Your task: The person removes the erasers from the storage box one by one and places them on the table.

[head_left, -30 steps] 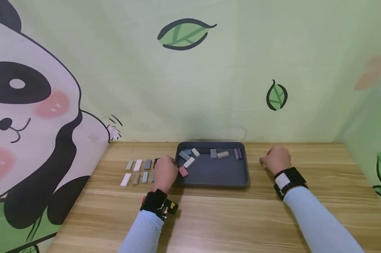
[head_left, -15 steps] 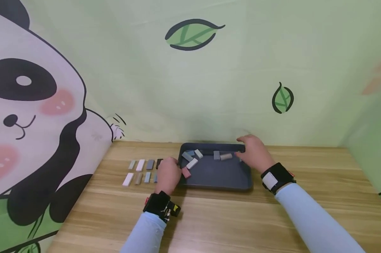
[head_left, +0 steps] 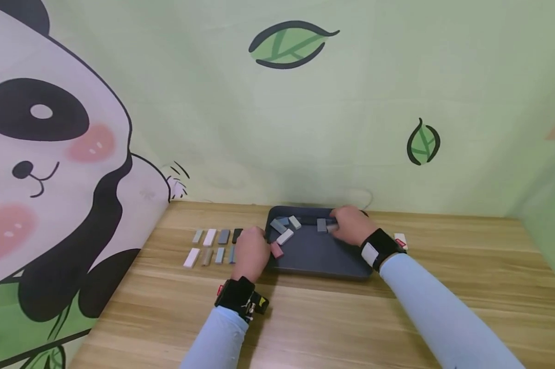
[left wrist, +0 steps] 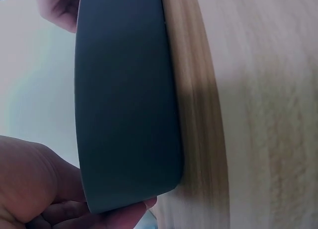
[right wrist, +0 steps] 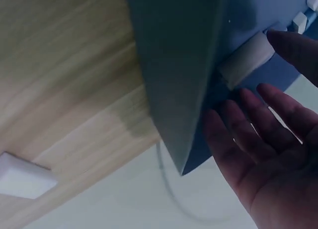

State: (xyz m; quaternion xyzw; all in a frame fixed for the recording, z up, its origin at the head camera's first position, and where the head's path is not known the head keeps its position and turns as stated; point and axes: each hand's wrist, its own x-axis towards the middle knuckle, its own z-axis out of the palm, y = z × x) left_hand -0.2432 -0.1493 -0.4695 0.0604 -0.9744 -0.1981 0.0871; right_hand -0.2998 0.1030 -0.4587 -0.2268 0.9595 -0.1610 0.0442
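Note:
My left hand point(head_left: 251, 252) is at the left wall of a dark grey tray point(head_left: 319, 258); in the left wrist view its thumb and fingers grip the tray's corner. My right hand point(head_left: 352, 226) is over the tray's back right part, thumb and fingers spread apart. Between them in the right wrist view lies a beige block point(right wrist: 248, 60). A grey block point(head_left: 321, 225) is just left of my right fingertips. Inside the tray's left side are a pink block point(head_left: 276, 250), a white block point(head_left: 285, 237) and several others. The tray's back right corner is partly hidden by my right hand.
Left of the tray, small blocks stand in two rows, among them a white block point(head_left: 191, 258) and a black block point(head_left: 237, 236). Another white block point(head_left: 400, 239) lies on the wooden table point(head_left: 314, 318) to the right. A printed cloth point(head_left: 351, 102) hangs behind.
My right hand has moved left from the table right of the tray to over the tray, and its fingers have spread. It now covers the tray's right-hand blocks. My left hand stays at the tray.

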